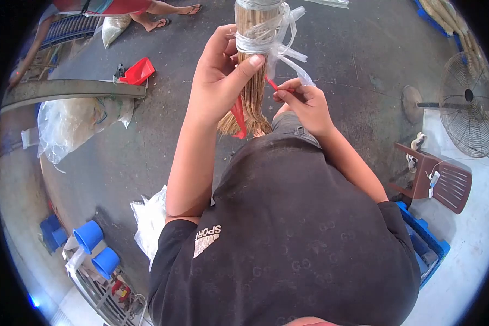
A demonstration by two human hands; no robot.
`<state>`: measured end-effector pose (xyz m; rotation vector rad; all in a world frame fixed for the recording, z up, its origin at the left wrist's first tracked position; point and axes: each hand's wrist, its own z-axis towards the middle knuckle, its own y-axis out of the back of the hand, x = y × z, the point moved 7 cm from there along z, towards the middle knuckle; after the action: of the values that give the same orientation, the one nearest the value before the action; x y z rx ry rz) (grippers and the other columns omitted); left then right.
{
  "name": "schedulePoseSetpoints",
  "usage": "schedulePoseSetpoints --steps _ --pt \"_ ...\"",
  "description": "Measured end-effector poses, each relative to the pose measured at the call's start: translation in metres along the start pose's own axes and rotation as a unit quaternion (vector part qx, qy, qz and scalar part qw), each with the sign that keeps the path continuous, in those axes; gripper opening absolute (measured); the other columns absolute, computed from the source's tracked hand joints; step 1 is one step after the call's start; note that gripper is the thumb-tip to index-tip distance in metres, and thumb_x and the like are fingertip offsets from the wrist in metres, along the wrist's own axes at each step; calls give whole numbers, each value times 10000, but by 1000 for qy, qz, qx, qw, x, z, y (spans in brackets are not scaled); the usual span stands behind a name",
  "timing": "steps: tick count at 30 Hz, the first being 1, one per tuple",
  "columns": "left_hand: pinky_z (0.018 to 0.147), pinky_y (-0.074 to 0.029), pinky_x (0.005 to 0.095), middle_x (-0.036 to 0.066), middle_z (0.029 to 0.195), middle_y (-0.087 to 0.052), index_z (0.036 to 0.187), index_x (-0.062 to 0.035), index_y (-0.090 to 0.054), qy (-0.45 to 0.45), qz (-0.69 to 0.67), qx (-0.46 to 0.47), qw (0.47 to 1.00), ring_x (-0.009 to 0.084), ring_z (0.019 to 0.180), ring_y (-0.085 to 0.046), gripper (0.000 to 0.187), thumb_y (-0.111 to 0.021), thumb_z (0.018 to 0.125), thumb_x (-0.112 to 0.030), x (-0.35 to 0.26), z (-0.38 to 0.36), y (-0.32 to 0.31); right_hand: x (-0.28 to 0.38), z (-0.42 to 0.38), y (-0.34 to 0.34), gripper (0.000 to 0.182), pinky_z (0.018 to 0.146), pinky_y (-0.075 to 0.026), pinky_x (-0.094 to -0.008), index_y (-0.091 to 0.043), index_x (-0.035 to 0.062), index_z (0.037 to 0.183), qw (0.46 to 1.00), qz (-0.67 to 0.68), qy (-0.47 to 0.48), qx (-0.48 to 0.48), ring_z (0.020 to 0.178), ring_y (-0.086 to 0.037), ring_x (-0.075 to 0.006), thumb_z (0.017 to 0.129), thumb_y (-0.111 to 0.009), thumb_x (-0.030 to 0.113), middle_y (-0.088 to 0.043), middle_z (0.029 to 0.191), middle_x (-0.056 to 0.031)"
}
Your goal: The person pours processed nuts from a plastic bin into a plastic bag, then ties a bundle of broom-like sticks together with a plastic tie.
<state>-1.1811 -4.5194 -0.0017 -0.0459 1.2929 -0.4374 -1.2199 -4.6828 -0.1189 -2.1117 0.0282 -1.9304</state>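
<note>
Upright in front of me is a straw bundle (pixel 252 81), like a broom head, with its loose ends fanned out at the bottom. White plastic strips (pixel 261 42) wrap its upper part, their loose tails sticking out to the right. My left hand (pixel 220 79) is closed around the bundle, the thumb pressed across its front. A red plastic strip (pixel 238 118) hangs by the bundle below that hand. Between thumb and fingers, my right hand (pixel 308 106) pinches a red strip end (pixel 273 85) right of the straw. Behind the straw, the strip's path is hidden.
A red dustpan (pixel 139 71) lies left, near a clear plastic bag (pixel 68 127). Blue buckets (pixel 88 236) stand lower left. To the right are a fan (pixel 467 98), a brown chair (pixel 451 185) and a blue crate (pixel 437 251). Another person's legs (pixel 160 11) show at upper left.
</note>
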Motion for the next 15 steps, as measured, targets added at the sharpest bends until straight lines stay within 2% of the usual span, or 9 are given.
schedulePoseSetpoints --steps 7,10,12,13,15 --pt "864 -477 290 66 1090 -627 1265 -41 -480 -7 40 -21 999 122 994 -578 394 -651 910 -46 -8 -3 9 -16 1 15 79 788 -524 -241 -638 -25 989 995 -100 -3 8 863 -656 -94 915 -623 -1 -685 896 -49" --pt "875 -472 290 69 1106 -623 1267 -43 -478 -6 38 -30 999 123 1013 -573 399 -652 908 -43 -8 -5 13 -15 2 22 98 766 -519 -240 -640 -21 985 992 -124 1 13 846 -661 -111 899 -644 26 -687 876 -62" --pt "876 -473 289 70 1111 -622 1270 -43 -476 -11 40 -29 999 123 1016 -572 403 -652 908 -40 -8 -5 13 -8 4 21 139 792 -521 -293 -635 -35 962 953 -298 10 58 878 -668 -164 883 -665 76 -686 907 -98" --pt "880 -473 290 72 1112 -622 1274 -43 -473 -5 37 -23 999 123 1017 -574 406 -649 908 -35 -7 -6 12 -9 6 26 139 792 -521 -293 -635 -35 962 953 -298 11 58 878 -668 -164 883 -665 76 -686 907 -98" --pt "885 -474 290 73 1112 -623 1279 -44 -469 1 35 -17 999 123 1018 -575 410 -646 909 -30 -6 -5 11 4 7 12 261 859 -505 -349 -620 -27 1063 900 -392 131 139 959 -658 -225 867 -684 133 -678 959 -134"
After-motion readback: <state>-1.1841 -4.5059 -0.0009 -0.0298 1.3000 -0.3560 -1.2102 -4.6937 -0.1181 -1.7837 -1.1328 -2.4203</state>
